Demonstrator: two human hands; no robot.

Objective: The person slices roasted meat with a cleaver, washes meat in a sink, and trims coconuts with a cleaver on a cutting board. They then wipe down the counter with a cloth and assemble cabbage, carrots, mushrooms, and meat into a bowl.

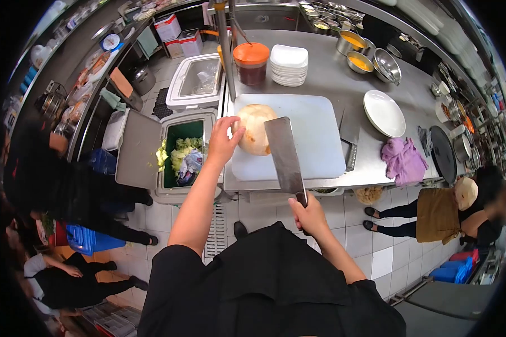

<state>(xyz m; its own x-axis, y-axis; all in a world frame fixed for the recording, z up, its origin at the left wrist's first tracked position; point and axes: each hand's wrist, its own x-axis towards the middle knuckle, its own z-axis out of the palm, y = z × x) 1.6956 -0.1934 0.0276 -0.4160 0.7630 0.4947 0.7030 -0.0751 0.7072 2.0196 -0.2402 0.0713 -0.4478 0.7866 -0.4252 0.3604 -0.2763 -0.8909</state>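
On a white cutting board (315,135) rests a large round pale vegetable (253,126), apparently peeled, with a few brown spots. I cannot make out its exact kind. My left hand (225,139) grips its left side, fingers curled over the edge and thumb on top. In my right hand (309,216) is the handle of a cleaver (284,154). The broad blade points away from me, over the board, and its far end overlaps the vegetable's right edge. Whether the blade touches it, I cannot tell.
Right of the board lie a knife (349,153), a white oval plate (384,113) and a purple cloth (403,160). Behind stand an orange-lidded tub (251,63) and stacked white dishes (289,64). An open bin (166,178) with scraps is at left. Several people stand nearby.
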